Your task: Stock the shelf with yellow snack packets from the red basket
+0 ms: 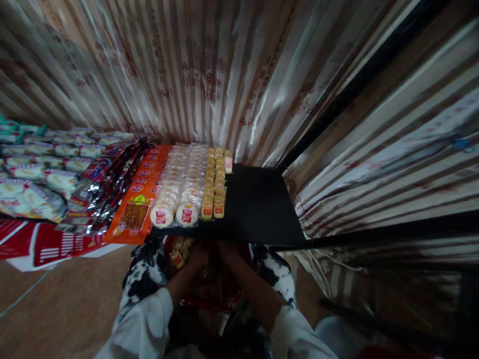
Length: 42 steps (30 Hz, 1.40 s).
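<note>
Below the front edge of a black shelf (258, 209), both my hands reach down into a dim red container (224, 301). My left hand (192, 262) is curled beside some small yellow snack packets (178, 255) and seems to touch them. My right hand (228, 252) is close to it, fingers bent downward into the shadow; what it holds is hidden. On the shelf stand rows of small yellow packets (217, 179), next to rows of round white wrapped cakes (179, 187) and orange flat packs (140, 199).
Dark foil packs (108, 184) and white wrapped snacks (37, 169) fill the shelf's left part above a red-and-white front panel (45, 244). Hanging striped plastic strips (209, 75) surround the shelf at the back and right. Brown floor (67, 304) lies lower left.
</note>
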Available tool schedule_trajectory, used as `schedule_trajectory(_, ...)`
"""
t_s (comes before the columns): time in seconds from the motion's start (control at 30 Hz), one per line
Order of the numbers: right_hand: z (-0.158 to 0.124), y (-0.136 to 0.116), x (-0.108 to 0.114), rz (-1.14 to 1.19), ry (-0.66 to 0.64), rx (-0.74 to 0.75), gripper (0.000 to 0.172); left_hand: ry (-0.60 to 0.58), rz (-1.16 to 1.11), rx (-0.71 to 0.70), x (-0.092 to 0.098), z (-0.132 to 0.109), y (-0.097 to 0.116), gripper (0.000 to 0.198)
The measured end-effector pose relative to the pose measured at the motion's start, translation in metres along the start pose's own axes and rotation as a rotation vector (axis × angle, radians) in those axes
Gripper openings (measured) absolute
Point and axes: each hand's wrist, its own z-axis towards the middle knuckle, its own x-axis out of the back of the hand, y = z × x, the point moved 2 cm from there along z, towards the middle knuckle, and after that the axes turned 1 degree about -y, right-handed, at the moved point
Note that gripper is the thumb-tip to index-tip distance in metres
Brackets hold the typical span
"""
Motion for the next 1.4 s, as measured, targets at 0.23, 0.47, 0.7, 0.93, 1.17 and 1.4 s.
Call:
schedule_trajectory(0.23, -0.017, -0.011, 0.015, -0.096, 0.019, 0.037, 0.043, 0.015, 0.069, 0.002, 0.005, -0.020, 0.009, 0.043)
schedule_trajectory(0.47, -0.059, -0.023, 0.033, -0.133, -0.001, 0.035, 0.044, 0.045, 0.385, -0.276, 0.026, -0.059, 0.031, 0.042)
schedule_trajectory(0.7, -0.091, -0.019, 0.065, 0.142, 0.150, 0.133, 0.032, 0.205, 0.197, -0.301, 0.049, -0.074, 0.048, 0.043)
schedule_trajectory(0.93, -0.092, -0.003, 0.102, 0.468, 0.252, 0.185, 0.028, 0.281, -0.192, -0.358, 0.071, -0.062, 0.082, 0.044)
schedule_trajectory(1.17, -0.071, 0.012, 0.121, 0.719, 0.383, 0.085, 0.031, 0.332, -0.246, -0.363, 0.083, -0.052, 0.128, 0.049)
schedule_trajectory(1.4, -0.023, 0.035, 0.146, 0.652, 0.538, -0.045, 0.030, 0.308, -0.242, -0.242, 0.075, -0.015, 0.167, 0.040)
